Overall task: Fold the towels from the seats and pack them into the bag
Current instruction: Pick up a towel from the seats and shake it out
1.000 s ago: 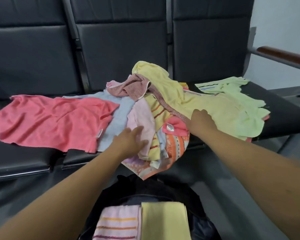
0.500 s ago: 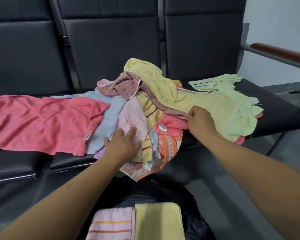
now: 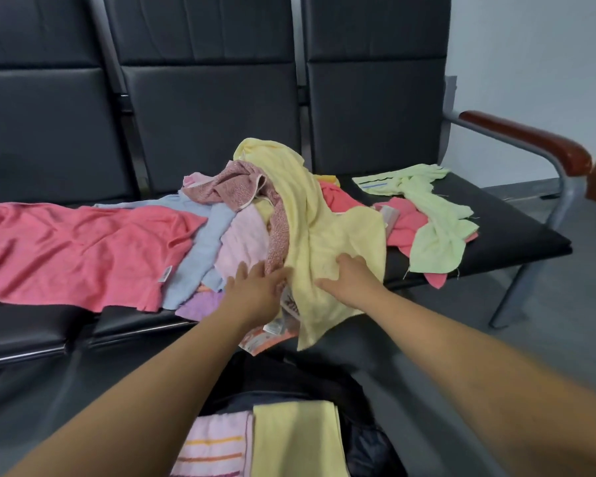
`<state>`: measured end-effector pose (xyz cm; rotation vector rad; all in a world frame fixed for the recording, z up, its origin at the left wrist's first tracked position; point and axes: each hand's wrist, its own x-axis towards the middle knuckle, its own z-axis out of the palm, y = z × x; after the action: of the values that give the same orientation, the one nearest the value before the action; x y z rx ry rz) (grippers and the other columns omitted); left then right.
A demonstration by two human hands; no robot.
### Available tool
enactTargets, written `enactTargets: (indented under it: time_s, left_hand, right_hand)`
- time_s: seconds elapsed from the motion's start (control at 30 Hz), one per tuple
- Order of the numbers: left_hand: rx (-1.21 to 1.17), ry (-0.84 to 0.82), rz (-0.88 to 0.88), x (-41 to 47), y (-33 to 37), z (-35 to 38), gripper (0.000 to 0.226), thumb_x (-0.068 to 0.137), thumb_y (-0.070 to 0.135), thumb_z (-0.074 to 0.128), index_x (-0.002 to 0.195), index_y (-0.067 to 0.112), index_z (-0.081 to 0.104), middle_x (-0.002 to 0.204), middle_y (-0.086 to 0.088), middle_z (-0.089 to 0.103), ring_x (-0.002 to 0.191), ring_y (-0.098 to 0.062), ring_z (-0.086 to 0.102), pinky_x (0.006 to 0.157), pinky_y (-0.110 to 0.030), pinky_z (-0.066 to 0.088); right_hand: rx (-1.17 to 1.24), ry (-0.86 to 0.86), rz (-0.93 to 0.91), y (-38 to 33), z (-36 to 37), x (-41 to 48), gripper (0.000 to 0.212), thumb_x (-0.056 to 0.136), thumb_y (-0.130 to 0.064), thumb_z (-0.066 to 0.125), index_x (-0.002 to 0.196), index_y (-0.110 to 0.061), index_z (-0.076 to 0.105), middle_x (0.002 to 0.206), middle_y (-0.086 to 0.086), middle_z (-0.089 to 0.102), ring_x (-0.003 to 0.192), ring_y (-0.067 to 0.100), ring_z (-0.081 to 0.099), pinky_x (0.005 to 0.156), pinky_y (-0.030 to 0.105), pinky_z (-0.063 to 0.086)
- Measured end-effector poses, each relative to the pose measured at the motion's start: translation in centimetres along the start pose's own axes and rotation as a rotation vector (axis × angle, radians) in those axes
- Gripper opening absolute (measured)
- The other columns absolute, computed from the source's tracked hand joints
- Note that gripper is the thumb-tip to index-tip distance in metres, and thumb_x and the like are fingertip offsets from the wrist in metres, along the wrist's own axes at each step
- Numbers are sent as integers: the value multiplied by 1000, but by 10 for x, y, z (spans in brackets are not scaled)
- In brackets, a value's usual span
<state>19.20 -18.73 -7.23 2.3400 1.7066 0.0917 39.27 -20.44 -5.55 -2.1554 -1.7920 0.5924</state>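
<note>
L hand (image 3: 255, 290) flat on pile (image 3: 245, 235); R hand (image 3: 348, 277) grips yellow towel (image 3: 310, 215) overhanging seat (image 3: 516, 235) edge.

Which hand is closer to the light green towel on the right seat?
Right. The right hand grips the yellow towel, to the left of the light green towel; the left hand lies farther left.
</note>
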Motion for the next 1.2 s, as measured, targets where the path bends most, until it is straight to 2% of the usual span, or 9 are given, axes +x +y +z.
enactTargets:
  time_s: [0.27, 0.47, 0.57, 0.67, 0.77, 0.83, 0.9, 1.03, 1.2]
  left_hand:
    - [83, -34, -63, 9, 0, 5, 47, 105, 44, 34, 151, 51, 32, 165, -6, 21, 153, -40, 4, 121, -59, 12]
    - [60, -70, -77, 5, 1, 3, 49, 104, 47, 35, 153, 49, 30, 168, -6, 13, 154, -38, -2, 122, -58, 7]
    - [-241, -99, -120, -4, 3, -16, 55, 99, 66, 31, 143, 40, 52, 164, -6, 31, 154, -34, 14, 122, -53, 18]
    - [-691, 173, -141, -22, 13, -41, 76, 90, 79, 33, 107, 18, 75, 133, -4, 62, 131, -25, 53, 104, -35, 38]
    - [-1121, 86, -79, -36, 27, -64, 97, 78, 91, 38, 119, 9, 70, 123, 3, 65, 120, -19, 57, 100, -32, 37]
    - [-1493, -192, 8, -44, 31, -74, 85, 81, 78, 57, 115, 0, 63, 106, -11, 59, 101, -30, 55, 99, -34, 40]
    - [-1642, -302, 3, -54, 31, -81, 80, 82, 54, 77, 130, -6, 57, 120, -17, 48, 108, -35, 45, 105, -44, 35]
    - [-1567, -116, -56, -80, 25, -94, 27, 98, 9, 59, 121, -5, 63, 109, -19, 71, 92, -32, 68, 86, -40, 55]
    - [-1384, -284, 135, -128, -3, -107, 21, 86, 3, 68, 106, 1, 71, 102, -13, 76, 91, -23, 74, 80, -32, 61]
  right_hand:
    - [167, 185, -14, 10, 23, 17, 16, 100, -22, 61, 101, -6, 61, 109, 10, 59, 94, 26, 60, 79, 33, 47]
    - [488, 250, -44, 3, -14, 7, 17, 97, -19, 65, 83, -14, 56, 80, -6, 55, 72, 7, 50, 59, 16, 34]
    - [664, 224, -103, -17, -42, -11, 13, 99, -16, 59, 88, -11, 55, 85, 1, 55, 77, 14, 50, 67, 25, 39]
    - [812, 184, -214, -34, -66, -40, 21, 99, -13, 59, 80, -15, 51, 84, 5, 53, 80, 19, 50, 76, 36, 40]
    - [910, 53, -308, -50, -80, -73, 15, 97, -11, 62, 83, -11, 56, 83, 9, 58, 80, 21, 55, 73, 35, 43]
    - [925, -63, -343, -60, -79, -94, 12, 94, -11, 67, 84, -10, 59, 85, 13, 59, 80, 23, 55, 71, 36, 43]
    - [880, -142, -339, -67, -74, -114, 10, 92, -11, 70, 86, -9, 62, 87, 14, 59, 80, 24, 55, 67, 33, 44]
    - [859, -182, -239, -72, -73, -133, 19, 89, -12, 76, 99, -1, 66, 86, 13, 69, 76, 21, 67, 65, 30, 56]
    - [896, -207, 28, -73, -69, -125, 53, 83, -47, 79, 122, -14, 62, 105, 7, 69, 88, 22, 69, 85, 43, 59]
